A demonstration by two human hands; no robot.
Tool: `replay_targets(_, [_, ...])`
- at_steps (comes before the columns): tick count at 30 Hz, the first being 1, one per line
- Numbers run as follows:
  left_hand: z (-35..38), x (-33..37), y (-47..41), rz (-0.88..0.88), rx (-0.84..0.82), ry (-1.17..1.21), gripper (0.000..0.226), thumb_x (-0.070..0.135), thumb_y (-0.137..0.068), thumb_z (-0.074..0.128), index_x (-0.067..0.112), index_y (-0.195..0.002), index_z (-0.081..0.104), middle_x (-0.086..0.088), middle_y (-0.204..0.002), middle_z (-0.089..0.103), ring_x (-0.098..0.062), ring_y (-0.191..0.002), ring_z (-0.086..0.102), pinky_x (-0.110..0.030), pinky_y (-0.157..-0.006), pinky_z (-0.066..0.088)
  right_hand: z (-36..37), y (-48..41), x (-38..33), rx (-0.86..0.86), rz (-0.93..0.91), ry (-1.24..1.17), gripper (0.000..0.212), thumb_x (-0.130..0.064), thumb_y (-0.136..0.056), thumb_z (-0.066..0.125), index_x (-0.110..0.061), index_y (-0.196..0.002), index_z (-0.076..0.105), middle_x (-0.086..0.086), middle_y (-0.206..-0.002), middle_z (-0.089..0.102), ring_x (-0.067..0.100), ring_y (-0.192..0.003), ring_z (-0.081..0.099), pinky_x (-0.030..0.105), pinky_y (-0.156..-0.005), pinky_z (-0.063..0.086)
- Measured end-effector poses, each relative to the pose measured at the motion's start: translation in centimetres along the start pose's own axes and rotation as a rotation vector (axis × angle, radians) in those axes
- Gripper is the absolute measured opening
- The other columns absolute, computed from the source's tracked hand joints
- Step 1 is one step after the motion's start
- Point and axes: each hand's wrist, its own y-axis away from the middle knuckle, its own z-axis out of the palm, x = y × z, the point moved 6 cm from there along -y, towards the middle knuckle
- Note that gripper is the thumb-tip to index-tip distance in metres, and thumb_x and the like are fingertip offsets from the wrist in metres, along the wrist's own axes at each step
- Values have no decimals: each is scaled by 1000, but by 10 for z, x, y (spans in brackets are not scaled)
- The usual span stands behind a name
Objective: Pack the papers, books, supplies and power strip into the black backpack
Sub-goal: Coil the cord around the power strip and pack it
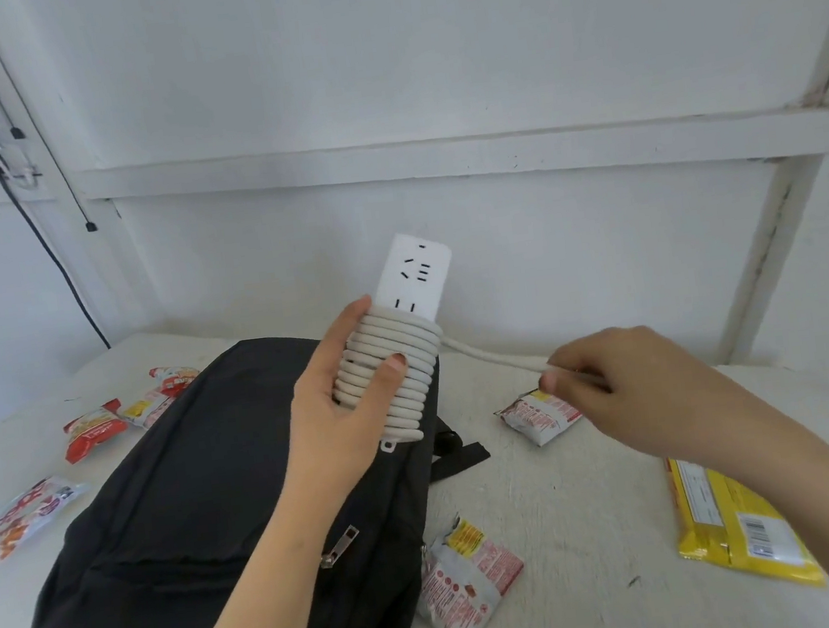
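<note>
Power strip (414,272) upright in my left hand (340,405), above the top end of the black backpack (180,495). Its white cord (393,373) sits coiled in tight turns round the lower body; my left fingers and thumb close over those coils. One free length of cord runs off right of the backpack to my right hand (632,382), which pinches it between thumb and fingertips. Step in hand: winding the last of the cord. Next, I judge: lay the tail onto the coil, secure the end, then open the backpack, whose zipper looks shut. Snack packets (463,582) lie on the table (578,501) either side of the backpack; a yellow package (736,530) lies further right.
</note>
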Motion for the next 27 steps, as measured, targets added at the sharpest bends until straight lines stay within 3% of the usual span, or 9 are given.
replay_targets(4, [25, -5, 1, -21, -107, -62, 50, 26, -84, 64, 44, -127, 46, 19, -117, 55, 2, -97, 60, -18, -65, 54, -28, 23, -12, 130, 4, 331, 38, -41, -95, 35, -19, -64, 39, -3, -56, 42, 10, -55, 40, 24, -48, 27])
replay_targets(7, [50, -6, 1, -40, -207, -60, 51, 25, -85, 64, 45, -128, 47, 18, -115, 55, 3, -97, 59, -18, -67, 54, -47, 36, -13, 191, 25, 503, 34, -45, -95, 30, -25, -74, 47, -6, -61, 46, 13, -63, 45, 21, -47, 25])
replay_targets(11, [82, -4, 4, -53, -346, -68, 50, 26, -86, 64, 50, -126, 47, 17, -114, 55, 4, -96, 58, -17, -68, 54, -62, 46, -8, 229, -14, 533, 33, -47, -94, 28, -35, -98, 58, -10, -75, 60, 10, -73, 53, 19, -55, 34])
replay_targets(15, [110, -3, 8, -52, -597, -168, 54, 34, -85, 65, 60, -126, 42, 26, -118, 53, 4, -100, 56, -22, -83, 54, -68, 49, 3, 240, -78, 495, 35, -50, -91, 30, -38, -98, 62, -15, -84, 61, 5, -75, 54, 15, -56, 33])
replay_targets(17, [123, 0, 16, -61, -752, -211, 64, 37, -84, 66, 67, -128, 30, 23, -119, 53, -1, -100, 57, -30, -88, 53, -71, 50, 9, 214, -116, 412, 31, -49, -88, 36, -39, -92, 64, -16, -75, 56, 2, -68, 49, 13, -53, 28])
replay_targets(20, [138, 9, 33, -52, -945, -206, 90, 32, -82, 70, 69, -133, 5, 6, -100, 61, -12, -88, 61, -34, -86, 54, -70, 49, 18, 113, -175, 240, 11, -44, -81, 57, -40, -77, 67, -22, -68, 57, -3, -67, 50, 14, -57, 28])
replay_targets(24, [144, 22, 55, -120, -1084, -3, 101, 29, -77, 73, 70, -131, -2, -20, -106, 61, -23, -103, 56, -40, -101, 43, -62, 46, 40, -182, -134, -371, 11, -31, -68, 79, -26, -71, 70, -6, -69, 67, 14, -68, 61, 26, -70, 43])
replay_targets(25, [142, 23, 58, -140, -1091, 72, 100, 29, -76, 73, 70, -131, -1, -22, -107, 61, -23, -107, 56, -43, -104, 40, -65, 47, 45, -203, -150, -508, 16, -32, -66, 80, -22, -72, 68, -1, -66, 63, 20, -64, 56, 28, -67, 41])
replay_targets(27, [141, 24, 62, -171, -1080, 205, 98, 37, -72, 73, 67, -134, 3, -11, -117, 62, -30, -129, 42, -55, -110, 26, -66, 49, 59, -204, -162, -731, 17, -30, -64, 77, -21, -72, 65, -2, -62, 54, 11, -55, 46, 21, -55, 37])
